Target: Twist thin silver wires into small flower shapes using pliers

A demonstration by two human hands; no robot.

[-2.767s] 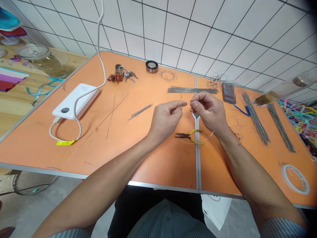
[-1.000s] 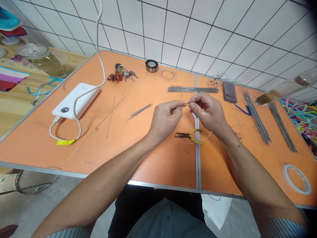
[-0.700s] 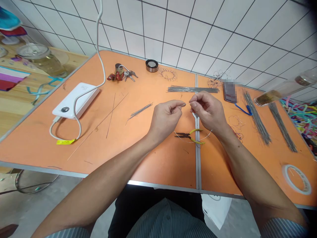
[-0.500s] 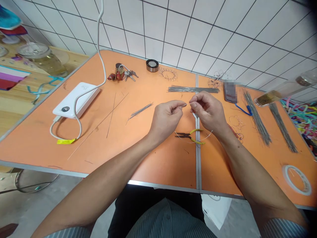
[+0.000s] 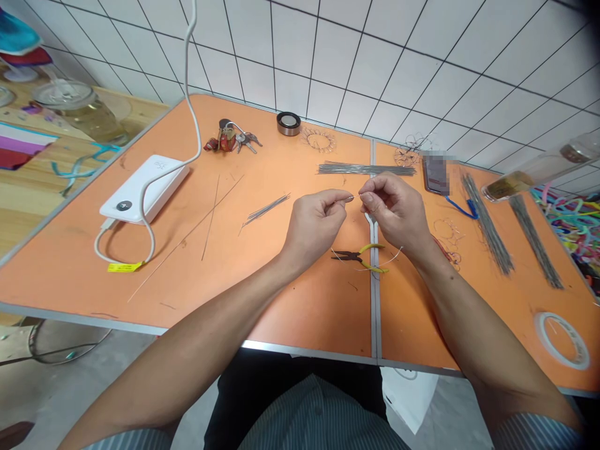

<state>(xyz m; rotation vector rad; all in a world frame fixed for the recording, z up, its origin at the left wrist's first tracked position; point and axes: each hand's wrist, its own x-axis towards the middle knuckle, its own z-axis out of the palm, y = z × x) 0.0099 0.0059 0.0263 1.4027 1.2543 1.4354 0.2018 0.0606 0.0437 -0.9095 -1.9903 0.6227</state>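
My left hand (image 5: 316,222) and my right hand (image 5: 392,209) face each other above the middle of the table, fingertips a small gap apart. Each is closed in a pinch on a thin wire (image 5: 396,256), whose loose ends curve down below the hands; the part inside the fingers is hidden. Under the hands lie pliers (image 5: 359,255) with yellow handles, across the metal seam. Behind them rests a bundle of straight wires (image 5: 347,168). Left of my left hand is a small group of short wires (image 5: 266,209).
The orange table (image 5: 300,312) also bears a white power bank (image 5: 143,187) with a cable, keys (image 5: 244,142), a tape roll (image 5: 288,124), a phone (image 5: 435,174), two more wire bundles (image 5: 487,224), a white ring-shaped spool (image 5: 544,331) and a glass bottle (image 5: 515,178). A tiled wall stands behind.
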